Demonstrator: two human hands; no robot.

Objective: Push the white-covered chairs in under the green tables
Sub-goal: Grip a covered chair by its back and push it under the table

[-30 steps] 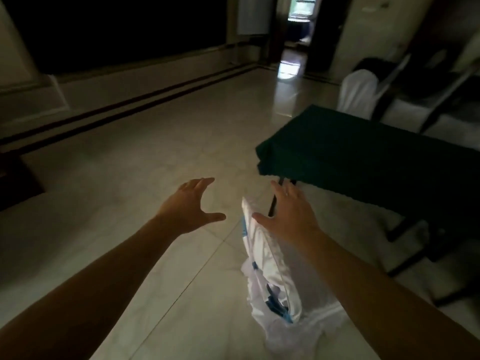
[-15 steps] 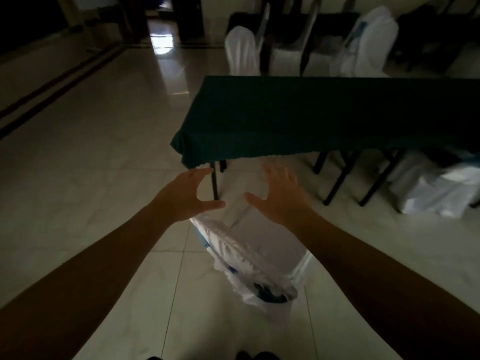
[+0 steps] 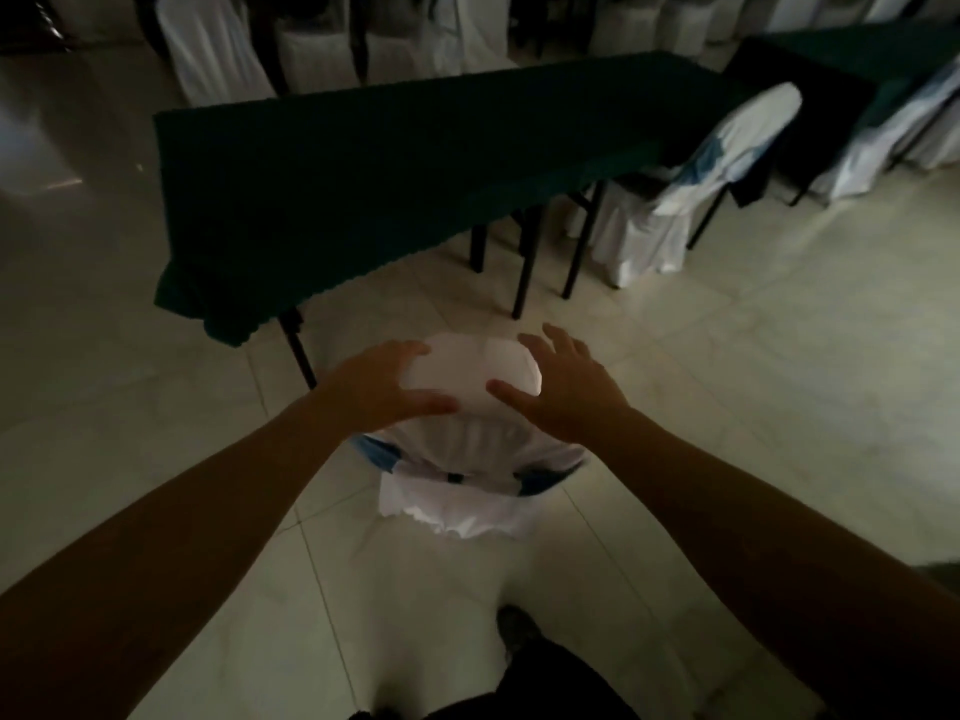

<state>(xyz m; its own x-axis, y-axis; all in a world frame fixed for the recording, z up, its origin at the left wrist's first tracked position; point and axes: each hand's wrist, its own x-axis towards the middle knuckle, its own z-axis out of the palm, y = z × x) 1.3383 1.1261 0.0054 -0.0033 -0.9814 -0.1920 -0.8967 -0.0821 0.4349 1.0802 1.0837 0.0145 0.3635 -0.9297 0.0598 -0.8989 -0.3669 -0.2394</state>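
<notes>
A white-covered chair [image 3: 470,439] with a blue sash stands right in front of me, its back toward me, just short of the near left corner of a long green table [image 3: 415,163]. My left hand [image 3: 384,381] clasps the top left corner of the backrest, fingers over the far side and thumb on the near side. On the top right corner sits my right hand [image 3: 563,389], thumb on the cover and fingers spread over the edge. The chair's seat is hidden below the backrest.
Another white-covered chair [image 3: 696,189] leans at the table's right end beside black folding legs [image 3: 524,267]. A second green table [image 3: 857,54] stands at the far right, and a row of covered chairs [image 3: 218,49] lines the far side. My shoe [image 3: 514,626] is on the tiled floor.
My view has swung right and down to face the table's long side. Both hands came down from open air onto the top of the chair's backrest, which now faces me squarely.
</notes>
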